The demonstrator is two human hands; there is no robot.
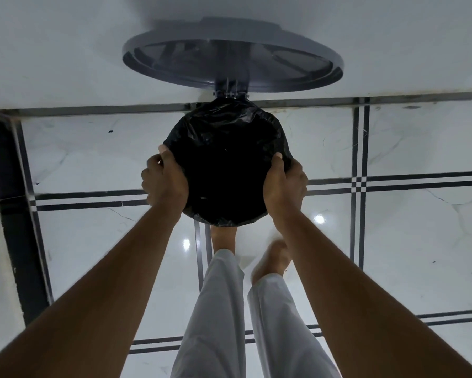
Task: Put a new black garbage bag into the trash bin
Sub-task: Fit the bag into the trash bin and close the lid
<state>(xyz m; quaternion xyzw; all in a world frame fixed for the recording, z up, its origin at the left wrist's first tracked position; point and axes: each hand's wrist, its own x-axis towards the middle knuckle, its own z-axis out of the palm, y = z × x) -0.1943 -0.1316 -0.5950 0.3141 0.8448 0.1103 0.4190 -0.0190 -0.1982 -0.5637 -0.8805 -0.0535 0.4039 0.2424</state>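
Head view, the only one supplied, was directed straight down at a round trash bin (pixel 202 105) standing on a white tiled floor (pixel 393 241) crossed by dark double lines. No brand, label or readable writing could be made out on the bin, the bag or any other surface.

A black garbage bag (pixel 226 148) was seen lining the bin, its edge folded outward over the whole visible rim, with wrinkled plastic gathered along the far side and a dark hollow in the middle. The grey lid (pixel 232 61) was held open, tilted back on its hinge at the far edge of the bin against a pale wall (pixel 65 50).

The bin mouth lay between the two hands. The left hand (pixel 165 181) was closed over the bag-covered rim on the left side, with the thumb laid on the inner edge and the fingers curled down the outside. The right hand (pixel 283 185) was clamped in the same way on the right side, and a fold of black plastic was caught under its fingers. Both forearms were stretched forward from the lower corners.

Beneath the bin, bare feet (pixel 274 257) and white trouser legs (pixel 215 309) were seen, one foot partly hidden by the near rim.
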